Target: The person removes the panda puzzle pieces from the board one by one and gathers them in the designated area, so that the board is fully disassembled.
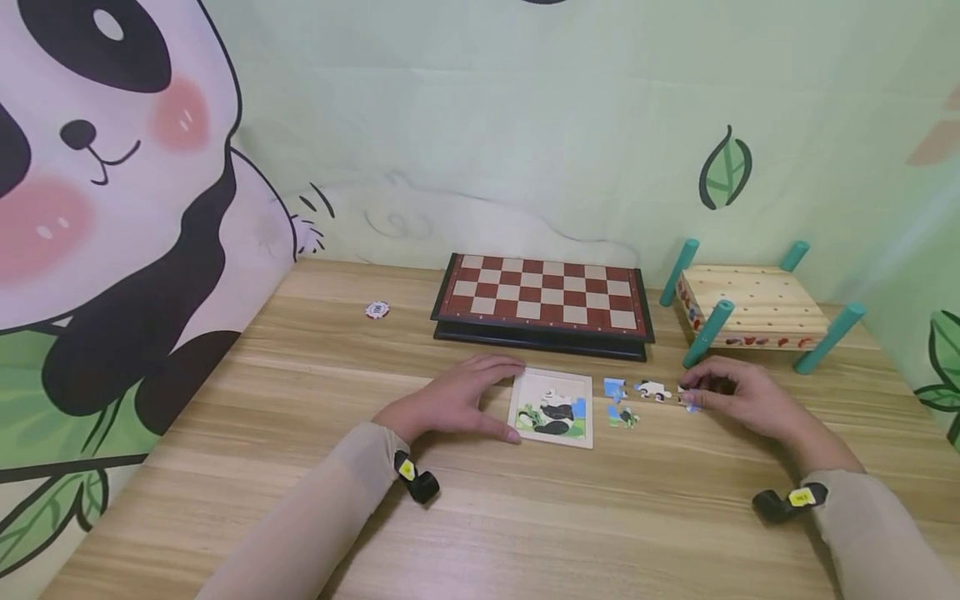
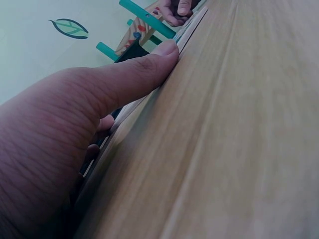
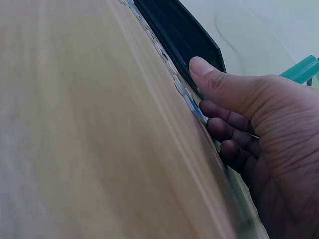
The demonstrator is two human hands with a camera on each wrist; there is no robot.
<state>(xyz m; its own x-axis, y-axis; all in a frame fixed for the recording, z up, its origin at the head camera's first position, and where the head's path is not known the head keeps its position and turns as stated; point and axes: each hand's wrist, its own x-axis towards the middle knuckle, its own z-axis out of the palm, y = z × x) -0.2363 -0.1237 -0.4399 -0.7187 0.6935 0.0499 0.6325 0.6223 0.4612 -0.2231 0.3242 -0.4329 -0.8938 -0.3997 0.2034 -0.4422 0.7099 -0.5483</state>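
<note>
My left hand (image 1: 467,398) rests at the left side of a square jigsaw tray (image 1: 588,417), its thumb along the lower left corner and its fingers at the upper left. Inside the tray lies a partly assembled panda picture (image 1: 557,417). My right hand (image 1: 738,396) is over a blue and white jigsaw piece (image 1: 691,407), partly hidden under the fingers. In the right wrist view a gap shows between thumb and fingers, with fingertips right at the piece (image 3: 193,105). Nearby lie a blue piece (image 1: 614,388), a black-and-white piece (image 1: 652,390) and a green-blue piece (image 1: 622,416).
Behind the tray stands a red-and-white chequered board (image 1: 540,292) on a black base. A small wooden stand (image 1: 753,300) with green posts is at the back right, close behind my right hand. A round chip (image 1: 377,310) lies at the back left of the wooden table (image 1: 525,525).
</note>
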